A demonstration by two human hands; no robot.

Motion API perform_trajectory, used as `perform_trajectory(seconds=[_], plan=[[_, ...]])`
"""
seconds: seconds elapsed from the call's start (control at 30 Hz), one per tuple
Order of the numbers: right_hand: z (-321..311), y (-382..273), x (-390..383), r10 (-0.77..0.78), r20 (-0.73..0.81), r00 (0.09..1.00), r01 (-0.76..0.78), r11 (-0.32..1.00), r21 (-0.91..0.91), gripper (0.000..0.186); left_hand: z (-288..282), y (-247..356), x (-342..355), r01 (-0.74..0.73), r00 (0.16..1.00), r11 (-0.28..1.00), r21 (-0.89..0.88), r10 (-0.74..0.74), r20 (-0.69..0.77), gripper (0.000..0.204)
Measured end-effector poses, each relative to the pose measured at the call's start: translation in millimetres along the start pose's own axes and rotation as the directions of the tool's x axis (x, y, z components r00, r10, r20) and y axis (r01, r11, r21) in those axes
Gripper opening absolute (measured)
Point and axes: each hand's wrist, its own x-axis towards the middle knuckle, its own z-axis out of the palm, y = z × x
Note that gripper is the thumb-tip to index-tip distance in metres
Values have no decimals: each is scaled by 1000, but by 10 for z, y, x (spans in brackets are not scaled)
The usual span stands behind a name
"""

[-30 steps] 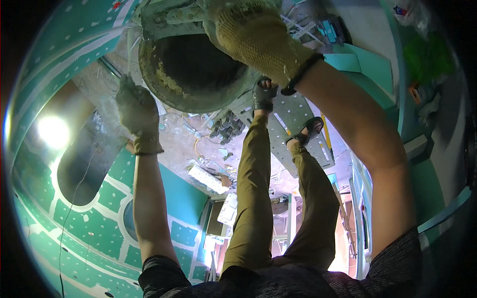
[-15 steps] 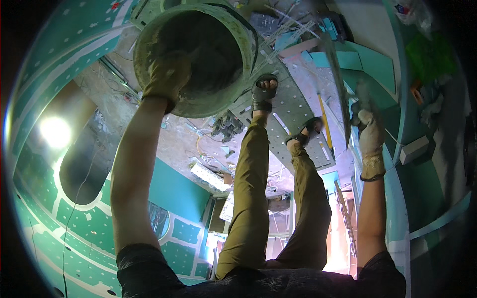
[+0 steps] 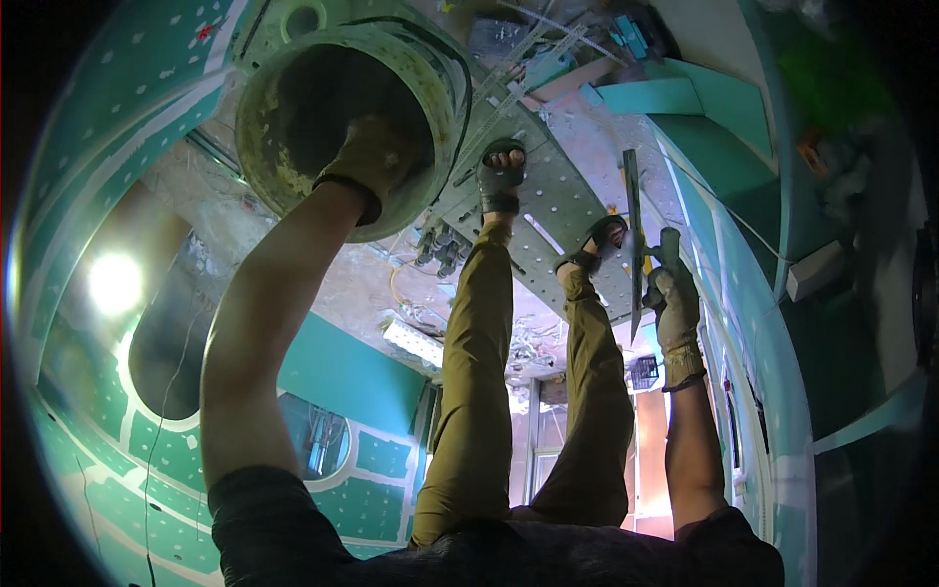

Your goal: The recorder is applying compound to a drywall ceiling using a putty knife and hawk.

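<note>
My left hand, in a dusty work glove, reaches down into a large pale bucket with a dark, shadowed inside. Its fingers are lost in that shadow, so what they touch or hold does not show. Off to the right, my gloved right hand is closed round the handle of a plastering trowel. The trowel's long flat blade is seen nearly edge-on, upright in the view, to the left of the hand and apart from the bucket.
My sandalled feet stand on a grey platform with holes. Green board offcuts lie at the far right. Metal strips and debris cover the floor beyond. A bright lamp shines at left, by green boarded walls.
My left hand has gone deeper into the bucket and rightward within it. My right hand has brought the trowel left and nearer to me. The bucket sits further left in view.
</note>
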Motion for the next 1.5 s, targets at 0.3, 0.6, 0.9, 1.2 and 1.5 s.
perform_trajectory(seconds=[0.3,0.6,0.9,1.2,1.5], plan=[[-320,-225,-118,53,-113,992,-65,993,-100,43,-867,-481,-85,-246,947,937,249,178,268,27],[-15,-733,-398,34,232,972,-135,891,434,43,-66,-1879,-1669,138,989,757,-638,-65,136,29],[363,-1423,-1042,-208,739,640,-684,284,672,52,-1698,1113,-2838,92,867,539,-838,-457,-199,34],[692,-1465,-1553,-487,783,387,-783,275,558,65,-2028,1768,-2830,-27,313,982,-189,-171,-934,58],[433,-1571,-1850,-595,694,405,-717,264,645,64,-2448,1284,-3121,-125,330,991,51,90,-940,59]])
